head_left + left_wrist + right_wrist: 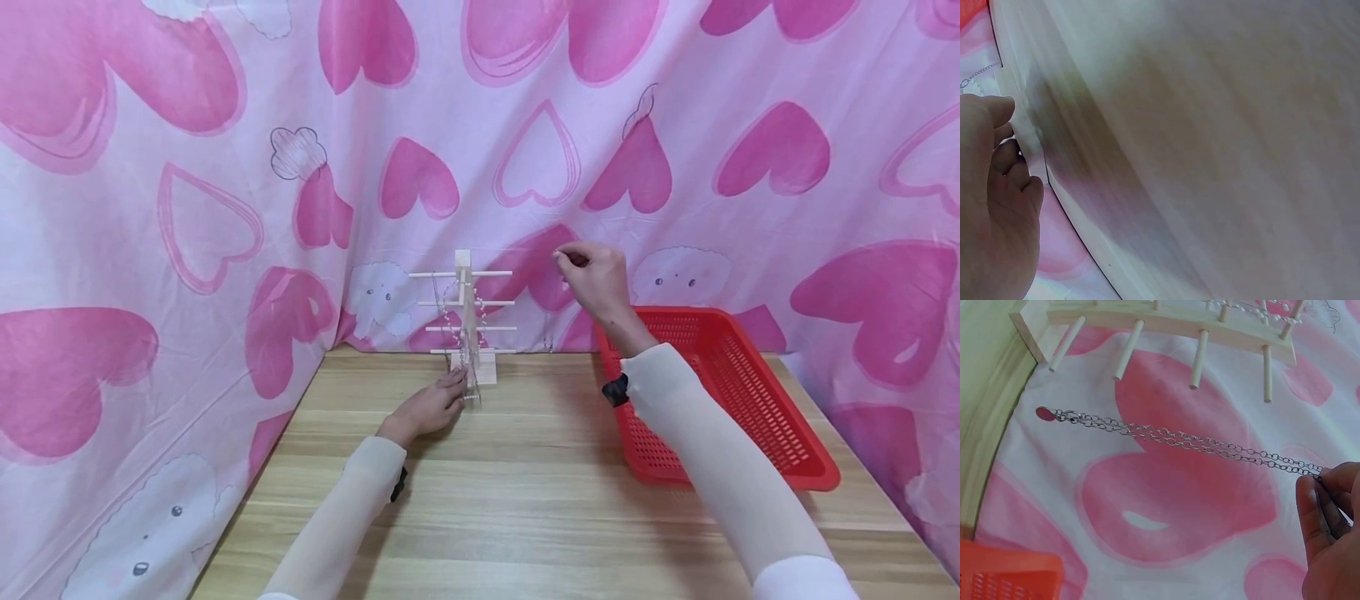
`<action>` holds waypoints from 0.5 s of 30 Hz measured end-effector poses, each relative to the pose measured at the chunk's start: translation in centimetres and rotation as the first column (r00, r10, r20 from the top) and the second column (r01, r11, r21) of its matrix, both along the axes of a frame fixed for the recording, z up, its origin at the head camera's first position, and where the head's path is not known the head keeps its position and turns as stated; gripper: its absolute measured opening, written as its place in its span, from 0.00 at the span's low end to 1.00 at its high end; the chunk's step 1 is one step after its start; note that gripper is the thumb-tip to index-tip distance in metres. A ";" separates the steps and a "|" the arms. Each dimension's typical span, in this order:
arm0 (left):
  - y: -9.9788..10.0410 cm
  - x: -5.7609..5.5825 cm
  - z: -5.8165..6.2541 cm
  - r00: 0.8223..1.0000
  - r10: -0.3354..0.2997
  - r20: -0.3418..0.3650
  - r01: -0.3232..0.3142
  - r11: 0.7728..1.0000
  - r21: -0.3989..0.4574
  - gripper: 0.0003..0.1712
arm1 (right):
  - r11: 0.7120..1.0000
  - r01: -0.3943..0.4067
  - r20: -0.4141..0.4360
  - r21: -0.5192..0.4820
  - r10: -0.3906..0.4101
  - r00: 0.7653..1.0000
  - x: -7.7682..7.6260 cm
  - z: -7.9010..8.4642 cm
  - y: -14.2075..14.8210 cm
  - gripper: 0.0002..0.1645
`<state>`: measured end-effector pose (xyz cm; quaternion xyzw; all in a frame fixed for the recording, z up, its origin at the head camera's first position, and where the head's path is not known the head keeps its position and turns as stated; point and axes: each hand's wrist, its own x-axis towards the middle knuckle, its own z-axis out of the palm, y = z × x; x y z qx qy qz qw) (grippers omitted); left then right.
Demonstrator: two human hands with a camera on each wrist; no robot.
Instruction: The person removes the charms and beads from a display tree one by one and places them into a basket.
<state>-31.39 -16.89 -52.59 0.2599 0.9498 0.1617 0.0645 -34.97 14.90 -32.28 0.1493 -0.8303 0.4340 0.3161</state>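
The right hand (597, 277), fingertips together, is pinching a silver chain necklace (1166, 432), which is hanging right of the wooden jewelry stand (471, 317). The left hand (427, 408), fingers relaxed, is resting at its base (487, 368).

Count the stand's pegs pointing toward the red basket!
4, one above another on the wooden stand: top peg, second peg, third peg and bottom peg, nearest the table. No others on that side seem hidden.

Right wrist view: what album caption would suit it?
A right hand pinches a metal chain, with a pegged wooden rack and red basket in view.
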 end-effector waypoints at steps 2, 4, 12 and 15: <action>0.0 -0.1 -0.1 1.000 -0.003 -0.003 0.003 1.000 -0.002 0.31 | 1.000 0.003 -0.014 0.003 -0.003 1.000 0.0 0.3 0.4 0.10; 0.0 -0.1 -0.2 1.000 -0.007 -0.003 0.007 1.000 -0.010 0.31 | 1.000 0.002 -0.016 -0.001 -0.002 1.000 0.0 0.6 0.8 0.10; -0.2 0.0 -0.2 0.999 -0.031 -0.029 0.031 0.999 -0.016 0.30 | 1.000 0.007 0.010 0.001 -0.007 1.000 0.6 1.6 2.4 0.10; -0.3 0.1 -0.2 0.999 -0.035 -0.027 0.035 0.999 -0.023 0.31 | 1.000 0.026 0.027 0.007 -0.026 0.999 0.8 1.8 3.1 0.12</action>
